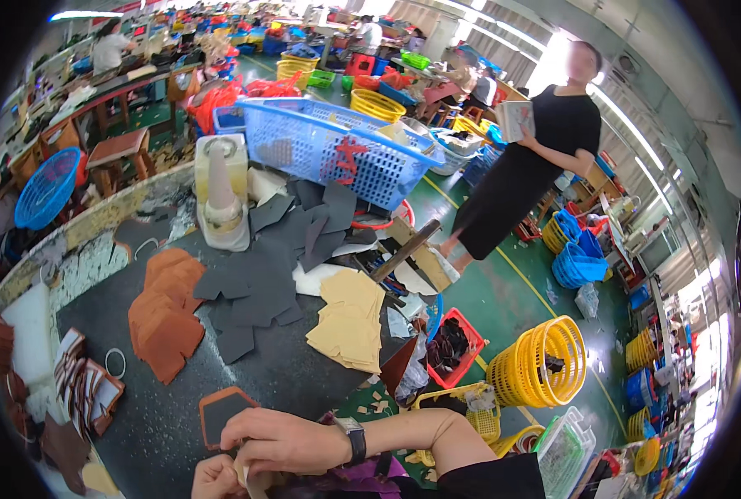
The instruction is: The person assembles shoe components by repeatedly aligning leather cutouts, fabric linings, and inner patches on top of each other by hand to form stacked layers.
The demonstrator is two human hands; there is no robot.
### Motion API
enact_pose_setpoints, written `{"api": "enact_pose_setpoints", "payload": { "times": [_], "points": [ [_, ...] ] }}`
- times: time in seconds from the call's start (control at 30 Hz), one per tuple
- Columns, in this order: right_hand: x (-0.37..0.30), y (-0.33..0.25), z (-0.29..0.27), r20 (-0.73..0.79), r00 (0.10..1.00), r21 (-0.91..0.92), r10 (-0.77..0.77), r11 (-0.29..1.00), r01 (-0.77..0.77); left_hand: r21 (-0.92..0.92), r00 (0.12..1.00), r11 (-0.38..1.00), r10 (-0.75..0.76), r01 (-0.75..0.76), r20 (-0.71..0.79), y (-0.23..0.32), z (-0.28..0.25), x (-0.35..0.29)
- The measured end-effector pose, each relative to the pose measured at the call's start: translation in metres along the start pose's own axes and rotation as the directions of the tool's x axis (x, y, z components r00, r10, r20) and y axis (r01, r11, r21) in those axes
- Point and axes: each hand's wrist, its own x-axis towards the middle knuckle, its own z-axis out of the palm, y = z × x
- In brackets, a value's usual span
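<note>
Together, left hand (214,479) and right hand (289,439), grip pinched on a pale piece (242,474), red writing (351,160) on blue basket (300,133)

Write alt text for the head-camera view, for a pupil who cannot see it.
A left hand and a right hand wearing a watch hold a small, partly hidden pale piece at the near side of a dark worktable. Brown pieces, grey pieces and cream pieces lie piled on it. Beyond, a person in black stands on a green floor near yellow baskets.

Right hand (286,441) close beside left hand (215,476) near the frame's bottom edge, fingers (244,425) bent, right forearm (408,435) bare.
</note>
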Motion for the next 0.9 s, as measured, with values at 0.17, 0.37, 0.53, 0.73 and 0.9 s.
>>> {"api": "enact_pose_setpoints", "payload": {
  "times": [0.17, 0.37, 0.53, 0.73, 0.9],
  "points": [
    [0.018, -0.023, -0.045, -0.035, 0.908, -0.305, 0.418, 0.860, -0.408, 0.490, 0.950, 0.871, 0.128, 0.029, -0.284, 0.021, -0.016, -0.044],
    [-0.015, -0.026, -0.057, 0.109, 0.909, -0.480, 0.403, 0.822, -0.307, 0.857, 0.816, -0.414, -0.350, 0.306, -0.461, -0.014, -0.015, -0.070],
    [-0.005, -0.020, -0.021, 0.209, 0.772, -0.026, 0.600, 0.793, -0.609, 0.875, 0.826, 0.475, 0.527, -0.093, -0.198, -0.001, 0.004, -0.035],
    [0.012, -0.006, -0.014, 0.004, 0.684, -0.059, 0.729, 0.683, -0.728, 0.937, 0.771, 0.345, 0.609, -0.050, -0.183, 0.011, 0.014, 0.004],
    [0.027, 0.018, -0.017, -0.021, 0.683, -0.227, 0.730, 0.662, -0.715, 0.956, 0.825, 0.281, 0.517, 0.088, -0.228, 0.030, 0.002, 0.031]
  ]
}}
